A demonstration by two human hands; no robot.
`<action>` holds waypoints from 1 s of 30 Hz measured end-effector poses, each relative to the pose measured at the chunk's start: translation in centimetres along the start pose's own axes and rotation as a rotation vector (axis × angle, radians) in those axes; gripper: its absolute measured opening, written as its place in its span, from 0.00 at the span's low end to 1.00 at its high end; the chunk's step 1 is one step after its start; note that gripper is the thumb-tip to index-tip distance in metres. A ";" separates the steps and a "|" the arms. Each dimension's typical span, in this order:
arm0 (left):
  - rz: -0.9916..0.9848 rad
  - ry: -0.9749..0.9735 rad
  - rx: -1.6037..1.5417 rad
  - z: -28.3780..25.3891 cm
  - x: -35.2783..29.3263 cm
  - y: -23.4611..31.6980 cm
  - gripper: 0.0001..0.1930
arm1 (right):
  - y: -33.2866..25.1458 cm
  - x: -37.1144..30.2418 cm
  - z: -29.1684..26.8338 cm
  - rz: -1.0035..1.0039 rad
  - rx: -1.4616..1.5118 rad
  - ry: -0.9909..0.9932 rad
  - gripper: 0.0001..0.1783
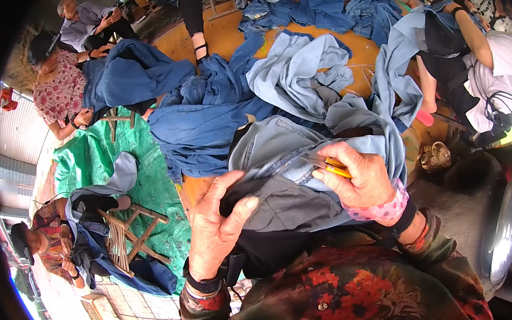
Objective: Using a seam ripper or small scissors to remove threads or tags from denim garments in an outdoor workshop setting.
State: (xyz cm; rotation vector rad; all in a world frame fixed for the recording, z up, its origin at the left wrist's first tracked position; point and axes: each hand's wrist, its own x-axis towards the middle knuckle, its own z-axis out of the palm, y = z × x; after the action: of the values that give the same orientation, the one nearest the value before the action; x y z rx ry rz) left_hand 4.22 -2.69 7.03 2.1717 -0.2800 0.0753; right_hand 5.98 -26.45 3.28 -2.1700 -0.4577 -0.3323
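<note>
A pair of light blue jeans (280, 162) lies across my lap, grey inner side showing near the waist. My left hand (216, 226) pinches the grey edge of the jeans between thumb and fingers. My right hand (358, 178) holds small orange-handled snips (331, 165), their metal tip pointing left onto the denim seam. A pink dotted sleeve cuff and a black wristband sit on my right wrist.
A heap of dark and light blue jeans (256, 93) covers the orange floor ahead. Other people sit around with denim: two at the upper left, one at the lower left by a wooden stool (128, 234) on a green tarp (95, 158), one at the upper right.
</note>
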 end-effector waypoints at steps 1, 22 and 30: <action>-0.007 0.009 0.011 -0.2 0.4 0.3 0.14 | -0.4 0.0 0.1 0.007 -0.008 -0.048 0.14; -0.454 -0.165 -0.949 2.3 1.8 -0.8 0.06 | -1.0 -0.4 1.1 -0.187 0.031 -0.027 0.18; -0.465 -0.187 -1.020 2.4 1.7 -0.8 0.07 | -1.4 -0.3 1.6 -0.160 0.060 -0.011 0.14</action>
State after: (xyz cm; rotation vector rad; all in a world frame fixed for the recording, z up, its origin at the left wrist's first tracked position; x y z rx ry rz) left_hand 5.92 -4.43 5.25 1.1757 0.0918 -0.4445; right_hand 5.18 -24.47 3.25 -2.0828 -0.6418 -0.3905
